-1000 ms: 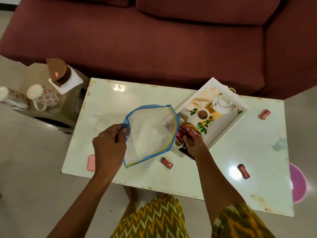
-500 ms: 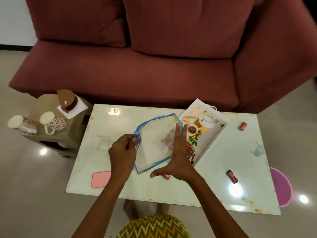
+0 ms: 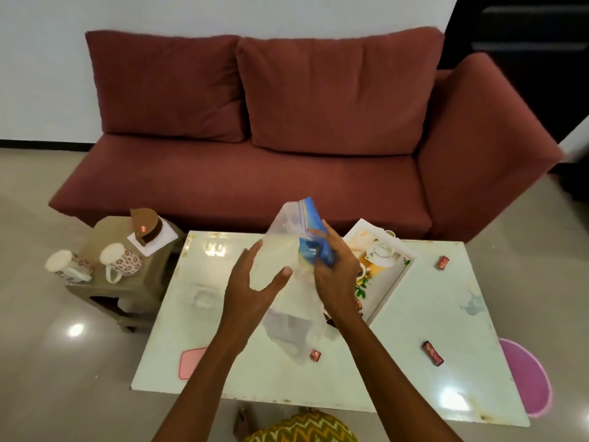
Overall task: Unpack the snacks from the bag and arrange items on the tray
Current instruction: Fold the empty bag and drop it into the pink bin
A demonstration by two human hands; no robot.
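A clear plastic bag (image 3: 291,320) with a blue zip edge hangs upright above the white table (image 3: 424,387). My right hand (image 3: 334,275) is shut on its blue top edge. My left hand (image 3: 251,288) is open, palm and fingers against the bag's left side. The printed tray (image 3: 393,279) lies right of my hands, partly hidden by my right wrist; snack packets at its near corner are mostly hidden. Small red wrapped snacks lie loose on the table: one below the bag (image 3: 315,355), one at the right (image 3: 432,353), one at the far right (image 3: 443,262).
A pink flat pad (image 3: 191,362) lies at the table's near left edge. A side stool (image 3: 127,282) at the left holds two floral mugs (image 3: 120,260) and a brown object on paper. A maroon sofa (image 3: 287,148) stands behind; a pink mat (image 3: 526,374) lies on the floor at right.
The bag has been lifted from flat over the table to hanging upright. My right hand moved onto its blue top edge; my left hand let go and opened against its side. The view tilted up.
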